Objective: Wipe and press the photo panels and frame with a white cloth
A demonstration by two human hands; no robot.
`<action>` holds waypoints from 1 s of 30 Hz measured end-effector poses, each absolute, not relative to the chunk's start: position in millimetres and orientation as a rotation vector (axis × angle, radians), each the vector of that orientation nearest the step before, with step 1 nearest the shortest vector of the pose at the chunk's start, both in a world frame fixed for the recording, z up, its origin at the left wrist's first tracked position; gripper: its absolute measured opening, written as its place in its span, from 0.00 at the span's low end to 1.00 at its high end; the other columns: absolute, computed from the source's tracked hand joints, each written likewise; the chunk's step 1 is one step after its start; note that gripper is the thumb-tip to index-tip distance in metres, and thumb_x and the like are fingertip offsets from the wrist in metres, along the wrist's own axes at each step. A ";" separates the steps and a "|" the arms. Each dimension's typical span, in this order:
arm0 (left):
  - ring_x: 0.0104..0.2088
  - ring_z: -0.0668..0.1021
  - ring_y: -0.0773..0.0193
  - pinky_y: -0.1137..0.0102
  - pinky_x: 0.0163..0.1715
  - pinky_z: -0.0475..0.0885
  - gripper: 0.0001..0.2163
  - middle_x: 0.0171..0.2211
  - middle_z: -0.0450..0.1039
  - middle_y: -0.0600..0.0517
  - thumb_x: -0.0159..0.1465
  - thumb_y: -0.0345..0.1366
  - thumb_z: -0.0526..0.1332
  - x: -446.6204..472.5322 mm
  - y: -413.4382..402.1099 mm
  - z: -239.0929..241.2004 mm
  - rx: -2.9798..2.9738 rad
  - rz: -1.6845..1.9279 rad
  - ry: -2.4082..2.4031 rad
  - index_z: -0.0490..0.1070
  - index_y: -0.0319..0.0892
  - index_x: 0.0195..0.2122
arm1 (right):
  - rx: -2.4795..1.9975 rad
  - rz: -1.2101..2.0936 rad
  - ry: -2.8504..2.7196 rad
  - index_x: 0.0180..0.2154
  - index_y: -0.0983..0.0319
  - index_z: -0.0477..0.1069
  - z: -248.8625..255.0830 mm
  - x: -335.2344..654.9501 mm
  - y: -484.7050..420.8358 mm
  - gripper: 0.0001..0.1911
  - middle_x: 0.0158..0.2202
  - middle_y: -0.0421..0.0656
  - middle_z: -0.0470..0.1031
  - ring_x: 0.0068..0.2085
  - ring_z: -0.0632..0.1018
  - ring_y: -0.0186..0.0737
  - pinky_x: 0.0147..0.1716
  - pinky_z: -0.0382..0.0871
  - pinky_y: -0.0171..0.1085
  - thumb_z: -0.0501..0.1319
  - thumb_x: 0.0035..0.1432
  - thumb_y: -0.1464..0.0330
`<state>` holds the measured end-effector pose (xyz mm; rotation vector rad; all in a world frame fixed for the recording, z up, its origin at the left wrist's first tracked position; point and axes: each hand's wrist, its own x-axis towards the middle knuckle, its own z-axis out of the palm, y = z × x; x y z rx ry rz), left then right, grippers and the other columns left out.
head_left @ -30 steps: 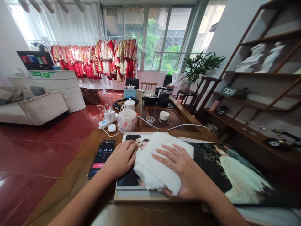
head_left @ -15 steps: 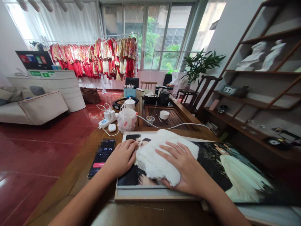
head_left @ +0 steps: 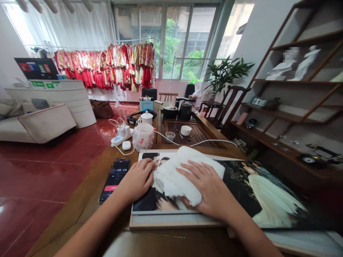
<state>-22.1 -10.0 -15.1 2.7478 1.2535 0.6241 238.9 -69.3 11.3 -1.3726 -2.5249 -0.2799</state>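
Observation:
My right hand (head_left: 207, 185) is spread over a folded white towel (head_left: 171, 175), its fingers on top and its thumb side tucked by the near edge. Under the towel lies a framed photo print (head_left: 148, 203) of a couple, whose middle is hidden. My left hand (head_left: 138, 180) rests at the print's left edge, fingers stretched and touching it beside the towel. To the right, a second large photo (head_left: 278, 196) with a pale gown lies on the table. A phone (head_left: 114, 182) with a lit screen lies just left of my left hand.
Behind the prints are a white container in plastic (head_left: 143, 137), a power strip (head_left: 122, 137), a small white case (head_left: 127, 145) and a tea tray (head_left: 198, 132) with a white cup (head_left: 185, 130). A white cable (head_left: 211, 140) crosses the tray. Shelves (head_left: 292, 114) stand at the right.
The view has shifted slightly. The towel's near corner under my right hand sits a little further up and left. My left hand stays at the print's edge.

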 end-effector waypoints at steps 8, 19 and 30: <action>0.55 0.68 0.56 0.59 0.54 0.64 0.14 0.54 0.65 0.46 0.68 0.35 0.49 -22.1 -10.8 -14.6 2.741 0.646 1.256 0.64 0.44 0.53 | -1.423 -0.308 -2.438 0.60 0.55 0.60 8.0 241.1 -66.6 0.34 0.59 0.47 0.65 0.61 0.61 0.56 0.57 0.50 0.58 0.58 0.54 0.50; 0.55 0.68 0.56 0.59 0.55 0.64 0.14 0.54 0.65 0.46 0.69 0.35 0.48 -21.9 -10.9 -14.4 2.743 0.621 1.270 0.63 0.44 0.54 | -1.231 -0.066 -2.603 0.61 0.51 0.57 17.0 235.0 -73.8 0.38 0.62 0.42 0.62 0.63 0.59 0.54 0.60 0.46 0.57 0.61 0.50 0.51; 0.55 0.68 0.56 0.59 0.55 0.64 0.14 0.54 0.65 0.47 0.69 0.34 0.49 -22.2 -11.9 -12.9 2.731 0.660 1.246 0.62 0.45 0.54 | -1.455 -0.292 -2.445 0.60 0.56 0.61 10.3 242.9 -65.9 0.32 0.59 0.48 0.66 0.60 0.63 0.56 0.55 0.54 0.57 0.58 0.55 0.53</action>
